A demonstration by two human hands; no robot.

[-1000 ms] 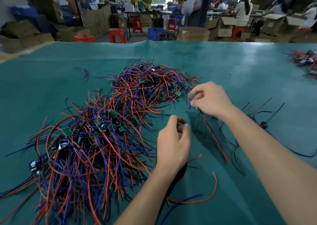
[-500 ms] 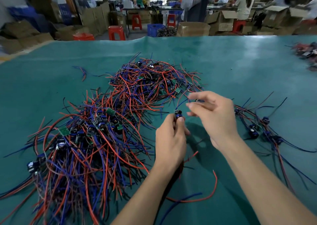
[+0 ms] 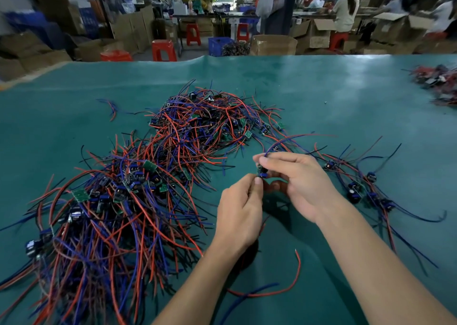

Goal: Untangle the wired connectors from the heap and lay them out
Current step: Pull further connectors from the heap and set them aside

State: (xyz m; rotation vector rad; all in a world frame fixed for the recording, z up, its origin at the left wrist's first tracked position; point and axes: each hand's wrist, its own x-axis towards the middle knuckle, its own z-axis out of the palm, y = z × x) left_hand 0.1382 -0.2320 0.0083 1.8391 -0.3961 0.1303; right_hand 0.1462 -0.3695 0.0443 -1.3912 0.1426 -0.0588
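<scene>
A big heap of tangled red, blue and black wired connectors point(image 3: 138, 191) covers the left and middle of the green table point(image 3: 321, 97). Between my hands hangs one small wired connector point(image 3: 261, 171) with a green board and blue body. My left hand point(image 3: 241, 210) pinches its lower end from below. My right hand point(image 3: 300, 181) pinches its top, and blue and red wires arc up and to the right from there. A row of separated connectors point(image 3: 356, 188) lies on the table to the right of my right hand.
A loose red wire point(image 3: 284, 288) and a blue wire point(image 3: 247, 297) lie between my forearms. Another small pile of parts point(image 3: 437, 84) sits at the far right edge. Beyond the table are cardboard boxes, red stools point(image 3: 164, 50), and people at benches.
My right hand came back from the laid-out row on the right to meet my left hand. Both hands now pinch one connector and have lifted it slightly toward me.
</scene>
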